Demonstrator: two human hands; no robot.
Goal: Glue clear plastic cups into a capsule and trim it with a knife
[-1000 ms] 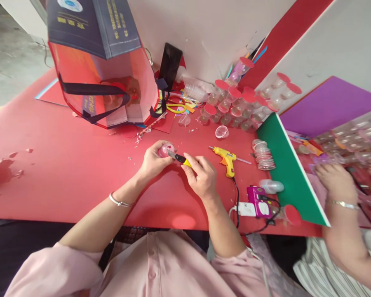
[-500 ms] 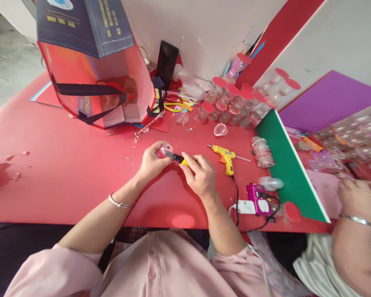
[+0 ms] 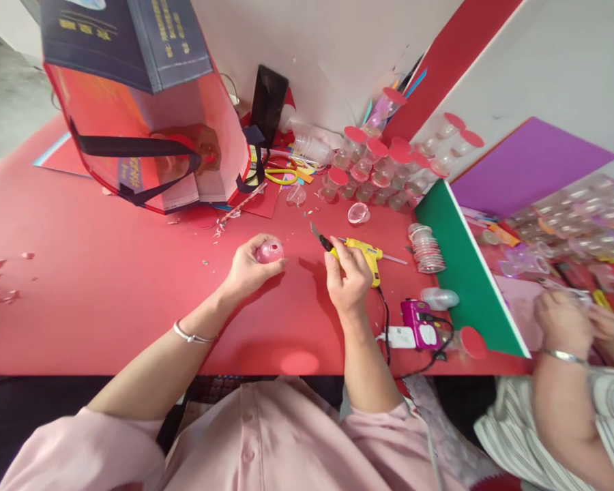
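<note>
A red bench (image 3: pixel 107 286) fills your view, backed by a white wall and crowded at twelve o'clock with an open bag (image 3: pixel 148 136) and a huddle of small red-lidded cups (image 3: pixel 383 167). Your left hand (image 3: pixel 248 267) rests on the bench with its grip closed around a small pink cup (image 3: pixel 269 251), fingers wrapped underneath so the top faces up and stays steady. Your right hand (image 3: pixel 352 279) sits at three o'clock from it, its grip clamped on a craft knife (image 3: pixel 323 241) with the blade pointing up and away toward eleven o'clock, clear of the cup and of your other hand. Just beside that hand lies a yellow glue gun (image 3: pixel 366 254), its cord trailing down to a pink device (image 3: pixel 424 333) near the bench edge. A stack of clear lids (image 3: pixel 426 248) stands by a green board (image 3: pixel 465 273), within easy reach. At four o'clock another person's hand (image 3: pixel 557 320) works over their own pile.
</note>
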